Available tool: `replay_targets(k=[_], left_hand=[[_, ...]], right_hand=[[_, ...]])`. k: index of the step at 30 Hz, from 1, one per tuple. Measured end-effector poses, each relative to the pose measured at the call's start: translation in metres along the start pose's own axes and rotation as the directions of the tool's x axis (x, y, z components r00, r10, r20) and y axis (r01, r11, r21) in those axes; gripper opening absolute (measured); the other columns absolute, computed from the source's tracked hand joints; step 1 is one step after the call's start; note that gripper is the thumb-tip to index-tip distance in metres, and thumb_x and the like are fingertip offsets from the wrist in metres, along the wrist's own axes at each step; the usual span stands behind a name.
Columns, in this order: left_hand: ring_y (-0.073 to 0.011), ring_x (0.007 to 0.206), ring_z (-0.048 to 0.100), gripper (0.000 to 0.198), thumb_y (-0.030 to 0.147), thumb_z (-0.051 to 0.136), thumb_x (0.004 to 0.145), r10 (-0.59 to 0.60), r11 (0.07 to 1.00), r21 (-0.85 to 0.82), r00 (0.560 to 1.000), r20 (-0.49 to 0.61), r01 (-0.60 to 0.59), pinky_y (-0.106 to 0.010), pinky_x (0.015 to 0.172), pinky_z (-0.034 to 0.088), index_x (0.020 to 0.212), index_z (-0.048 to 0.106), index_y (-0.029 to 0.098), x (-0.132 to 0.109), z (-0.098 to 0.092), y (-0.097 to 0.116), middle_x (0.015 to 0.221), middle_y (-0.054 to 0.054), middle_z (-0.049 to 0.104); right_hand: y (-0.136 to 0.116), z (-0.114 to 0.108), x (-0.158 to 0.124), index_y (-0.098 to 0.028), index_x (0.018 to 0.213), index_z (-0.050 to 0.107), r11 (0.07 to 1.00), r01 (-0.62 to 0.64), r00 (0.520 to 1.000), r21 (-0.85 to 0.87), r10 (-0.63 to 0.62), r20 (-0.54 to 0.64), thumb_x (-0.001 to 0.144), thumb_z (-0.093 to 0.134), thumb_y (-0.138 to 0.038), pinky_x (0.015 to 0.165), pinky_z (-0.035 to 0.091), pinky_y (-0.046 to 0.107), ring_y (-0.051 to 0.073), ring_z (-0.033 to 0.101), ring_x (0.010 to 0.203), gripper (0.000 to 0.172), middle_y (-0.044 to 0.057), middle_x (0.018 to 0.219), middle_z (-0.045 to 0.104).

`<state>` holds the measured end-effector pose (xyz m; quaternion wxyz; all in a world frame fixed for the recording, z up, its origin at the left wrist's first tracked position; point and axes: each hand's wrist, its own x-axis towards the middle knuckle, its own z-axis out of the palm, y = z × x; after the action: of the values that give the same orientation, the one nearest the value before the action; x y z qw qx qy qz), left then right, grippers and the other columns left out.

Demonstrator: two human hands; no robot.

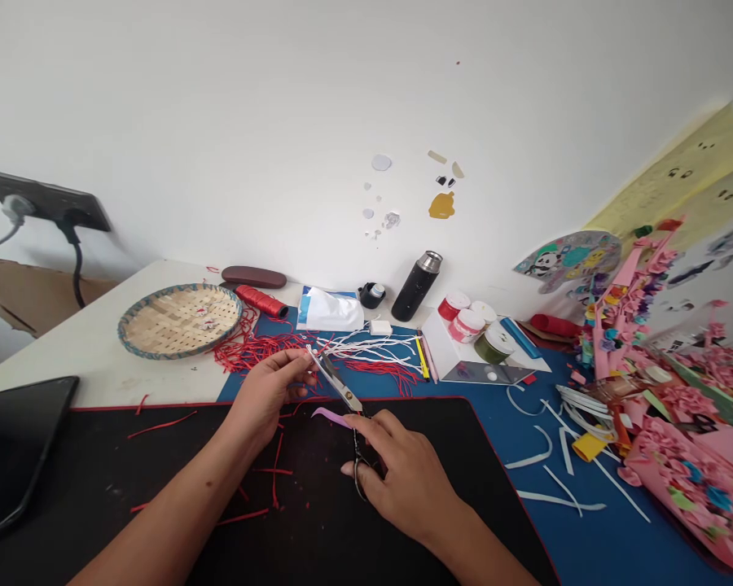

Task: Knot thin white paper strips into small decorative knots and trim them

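Over the far edge of the black desk mat (128, 488): my right hand (403, 476) is curled through the dark loops of the steel-bladed scissors (340, 389). My left hand (267, 392) is pinched shut at the blade tips; on what, I cannot tell. A curled pale pink paper strip (330, 417) sits just beside the blades, mid-mat. Risks, as I judge them: the blades nick my left fingertips, or the strip slips and the cut goes crooked.

Scissors (340, 389) in hands (403, 480) over black mat (159, 464)
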<state>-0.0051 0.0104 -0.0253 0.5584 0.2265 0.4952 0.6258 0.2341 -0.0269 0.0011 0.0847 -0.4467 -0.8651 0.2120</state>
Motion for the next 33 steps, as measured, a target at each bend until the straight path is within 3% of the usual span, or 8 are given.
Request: replay_targets(k=[6, 18, 33], left_hand=[[-0.0141, 0.060, 0.065, 0.039, 0.042, 0.100, 0.054, -0.015, 1.000, 0.015, 1.000, -0.004, 0.015, -0.020, 0.050, 0.050, 0.072, 0.075, 0.017, -0.0002, 0.0015, 0.0001, 0.067, -0.001, 0.071], [-0.0135, 0.062, 0.066, 0.040, 0.042, 0.101, 0.055, -0.019, 1.000, 0.005, 1.000, 0.004, 0.019, -0.020, 0.051, 0.051, 0.074, 0.077, 0.017, -0.0011, 0.0011, 0.0038, 0.075, -0.003, 0.076], [-0.0129, 0.060, 0.067, 0.037, 0.036, 0.102, 0.056, -0.047, 0.999, -0.020, 0.999, 0.017, 0.047, -0.020, 0.050, 0.051, 0.075, 0.077, 0.017, 0.0005, 0.0004, 0.0020, 0.075, -0.004, 0.076]], right_hand=[[-0.0024, -0.0009, 0.0009, -0.038, 0.154, 0.055, 0.997, 0.014, 1.000, -0.072, -0.012, 0.026, 0.100, 0.069, -0.030, 0.080, 0.052, 0.033, 0.024, 0.072, 0.098, 0.057, 0.005, 0.121, 0.067], [-0.0025, -0.0051, -0.0006, -0.033, 0.153, 0.057, 0.981, 0.046, 0.999, -0.191, -0.047, -0.003, 0.102, 0.069, -0.031, 0.077, 0.055, 0.033, 0.025, 0.074, 0.097, 0.052, 0.006, 0.120, 0.069], [-0.0029, -0.0051, -0.0002, -0.032, 0.153, 0.057, 0.979, 0.073, 0.997, -0.192, -0.076, -0.007, 0.103, 0.066, -0.028, 0.075, 0.056, 0.034, 0.025, 0.076, 0.096, 0.051, 0.006, 0.120, 0.070]])
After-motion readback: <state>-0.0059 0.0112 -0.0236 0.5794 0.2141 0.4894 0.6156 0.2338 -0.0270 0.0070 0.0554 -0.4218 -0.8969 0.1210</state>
